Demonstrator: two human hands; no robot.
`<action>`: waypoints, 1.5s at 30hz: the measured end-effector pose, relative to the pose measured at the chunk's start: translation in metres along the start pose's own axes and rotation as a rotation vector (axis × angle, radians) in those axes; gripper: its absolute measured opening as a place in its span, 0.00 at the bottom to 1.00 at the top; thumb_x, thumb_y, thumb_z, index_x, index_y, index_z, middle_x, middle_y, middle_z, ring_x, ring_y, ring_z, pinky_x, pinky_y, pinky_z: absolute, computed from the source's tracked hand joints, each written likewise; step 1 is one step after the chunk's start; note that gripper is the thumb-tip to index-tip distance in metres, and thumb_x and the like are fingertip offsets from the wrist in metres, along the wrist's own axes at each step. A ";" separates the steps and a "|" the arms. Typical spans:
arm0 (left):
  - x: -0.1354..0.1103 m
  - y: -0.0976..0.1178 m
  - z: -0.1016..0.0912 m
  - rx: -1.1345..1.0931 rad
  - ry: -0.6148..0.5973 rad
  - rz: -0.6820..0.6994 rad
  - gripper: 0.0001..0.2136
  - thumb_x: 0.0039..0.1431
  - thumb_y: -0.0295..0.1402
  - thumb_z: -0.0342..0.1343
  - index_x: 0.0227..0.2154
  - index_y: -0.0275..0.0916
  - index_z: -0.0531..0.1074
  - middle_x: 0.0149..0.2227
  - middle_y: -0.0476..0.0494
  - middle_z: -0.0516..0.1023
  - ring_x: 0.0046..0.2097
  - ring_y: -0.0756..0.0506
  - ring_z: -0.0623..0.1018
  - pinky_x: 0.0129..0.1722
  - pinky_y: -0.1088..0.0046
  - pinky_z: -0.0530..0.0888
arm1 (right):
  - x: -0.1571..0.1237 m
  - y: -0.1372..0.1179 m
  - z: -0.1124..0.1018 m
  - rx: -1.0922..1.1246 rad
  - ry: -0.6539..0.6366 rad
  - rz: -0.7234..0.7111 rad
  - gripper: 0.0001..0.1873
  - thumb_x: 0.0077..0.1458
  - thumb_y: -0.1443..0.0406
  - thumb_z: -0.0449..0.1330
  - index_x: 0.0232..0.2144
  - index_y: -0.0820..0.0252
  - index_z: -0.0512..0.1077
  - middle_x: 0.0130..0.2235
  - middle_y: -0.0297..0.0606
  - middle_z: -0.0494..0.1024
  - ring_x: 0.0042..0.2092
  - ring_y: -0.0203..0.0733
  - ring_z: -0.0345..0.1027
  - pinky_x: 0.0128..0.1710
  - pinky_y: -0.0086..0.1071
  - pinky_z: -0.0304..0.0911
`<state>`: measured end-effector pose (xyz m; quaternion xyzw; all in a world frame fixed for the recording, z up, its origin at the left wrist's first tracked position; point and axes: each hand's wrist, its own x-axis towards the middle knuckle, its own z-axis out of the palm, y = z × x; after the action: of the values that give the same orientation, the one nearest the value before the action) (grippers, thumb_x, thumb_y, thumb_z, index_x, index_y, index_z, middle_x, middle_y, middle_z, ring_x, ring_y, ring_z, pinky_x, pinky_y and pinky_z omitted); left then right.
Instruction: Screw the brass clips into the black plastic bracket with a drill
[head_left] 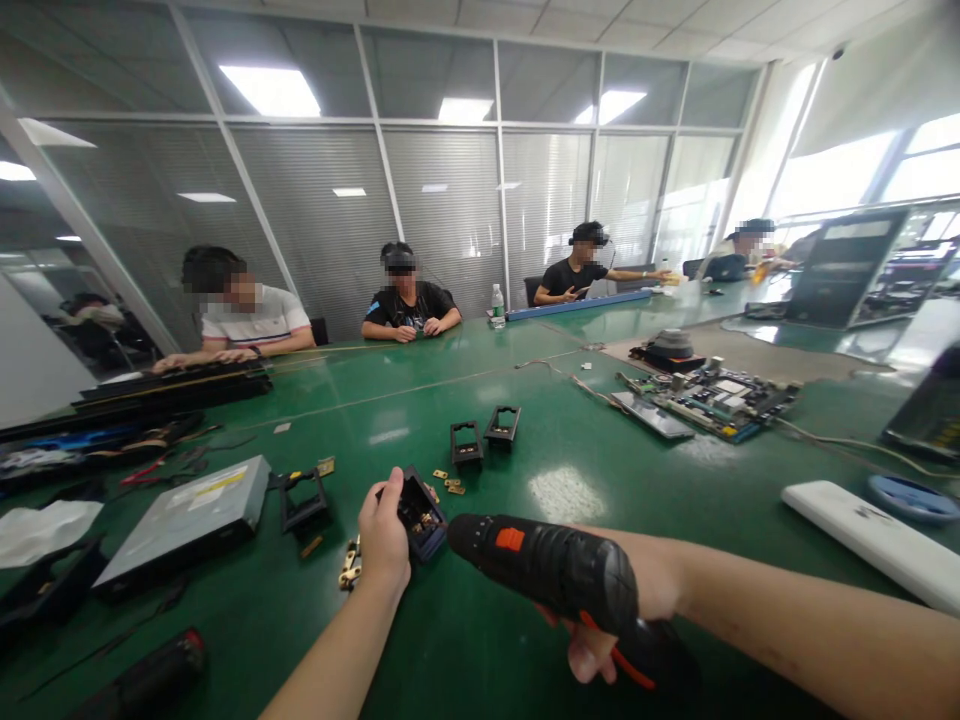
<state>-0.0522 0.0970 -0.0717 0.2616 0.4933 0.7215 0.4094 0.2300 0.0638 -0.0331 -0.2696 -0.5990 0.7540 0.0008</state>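
My left hand (385, 530) is closed round the side of a black plastic housing (421, 515), tilted so its hollow inside with brass parts shows. In my right hand (592, 640) is a black and orange cordless drill (555, 560), its nose pointing left at the housing's right edge. Whether the drill's tip touches anything inside is hidden. Beyond my left hand lie loose brass plates (450, 484), and two black frames (466, 443) stand behind them. More brass pieces (349, 566) lie just left of my wrist.
On the left are another black frame (303, 500), a silver optical drive (191, 515) and a dark red-tipped tool (150, 675). Circuit boards (720, 395) and a white bar (870, 535) lie on the right. Several people sit across the green table (315, 640), near a water bottle (497, 306).
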 end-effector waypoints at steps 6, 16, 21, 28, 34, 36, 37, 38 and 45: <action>-0.005 0.002 0.008 -0.041 0.102 -0.064 0.13 0.60 0.39 0.67 0.41 0.40 0.71 0.32 0.42 0.82 0.33 0.39 0.84 0.36 0.57 0.83 | -0.001 -0.012 0.000 0.087 0.006 0.023 0.29 0.24 0.64 0.82 0.26 0.63 0.69 0.21 0.31 0.78 0.23 0.38 0.75 0.19 0.27 0.74; 0.004 -0.006 0.003 -0.031 0.070 -0.095 0.13 0.60 0.39 0.67 0.43 0.40 0.74 0.38 0.39 0.83 0.40 0.37 0.85 0.43 0.54 0.83 | 0.007 -0.004 -0.032 0.029 -0.096 -0.029 0.28 0.23 0.66 0.82 0.28 0.64 0.72 0.22 0.29 0.78 0.22 0.37 0.74 0.20 0.27 0.74; 0.004 -0.003 0.002 -0.027 0.056 -0.110 0.13 0.58 0.36 0.68 0.42 0.41 0.74 0.36 0.41 0.82 0.38 0.37 0.85 0.41 0.52 0.83 | 0.010 0.001 -0.033 0.111 -0.138 -0.002 0.28 0.26 0.67 0.82 0.30 0.64 0.73 0.23 0.28 0.79 0.22 0.37 0.75 0.21 0.29 0.75; 0.006 -0.003 0.002 -0.029 0.035 -0.079 0.13 0.54 0.36 0.69 0.40 0.40 0.75 0.33 0.41 0.82 0.33 0.37 0.84 0.36 0.55 0.83 | 0.015 0.005 -0.014 0.113 -0.045 -0.029 0.31 0.18 0.67 0.83 0.26 0.64 0.72 0.21 0.29 0.78 0.21 0.37 0.74 0.18 0.27 0.73; 0.005 0.001 0.003 -0.018 0.077 -0.089 0.12 0.55 0.34 0.69 0.40 0.39 0.76 0.34 0.39 0.84 0.33 0.38 0.84 0.34 0.57 0.84 | 0.019 0.007 -0.017 0.140 -0.108 -0.033 0.34 0.20 0.62 0.84 0.31 0.65 0.74 0.22 0.31 0.79 0.20 0.39 0.73 0.18 0.29 0.72; 0.006 0.001 0.002 -0.015 0.065 -0.101 0.11 0.55 0.34 0.68 0.40 0.39 0.76 0.35 0.39 0.84 0.34 0.37 0.85 0.33 0.57 0.84 | 0.020 0.007 -0.018 0.153 -0.113 -0.040 0.34 0.19 0.61 0.84 0.30 0.65 0.75 0.22 0.31 0.79 0.19 0.40 0.73 0.17 0.29 0.71; 0.006 0.001 0.002 -0.017 0.056 -0.104 0.11 0.56 0.34 0.68 0.40 0.38 0.76 0.35 0.38 0.83 0.34 0.37 0.85 0.33 0.57 0.84 | 0.020 0.007 -0.017 0.151 -0.109 -0.043 0.34 0.19 0.61 0.84 0.30 0.65 0.75 0.22 0.31 0.79 0.19 0.39 0.73 0.17 0.29 0.71; 0.006 0.002 0.002 -0.021 0.052 -0.104 0.11 0.56 0.34 0.68 0.40 0.38 0.76 0.34 0.38 0.83 0.34 0.36 0.85 0.33 0.56 0.84 | 0.019 0.007 -0.017 0.149 -0.101 -0.047 0.33 0.18 0.62 0.84 0.29 0.65 0.75 0.23 0.31 0.79 0.19 0.39 0.73 0.17 0.29 0.71; 0.001 0.009 0.005 -0.004 0.068 -0.156 0.10 0.58 0.33 0.66 0.42 0.39 0.76 0.36 0.37 0.84 0.33 0.38 0.84 0.31 0.59 0.83 | 0.015 0.006 -0.019 0.173 -0.129 -0.066 0.41 0.24 0.69 0.84 0.45 0.64 0.75 0.24 0.30 0.80 0.20 0.38 0.73 0.21 0.28 0.74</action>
<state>-0.0516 0.0982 -0.0618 0.1968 0.5242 0.6969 0.4482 0.2272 0.0844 -0.0477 -0.1996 -0.5391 0.8182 0.0100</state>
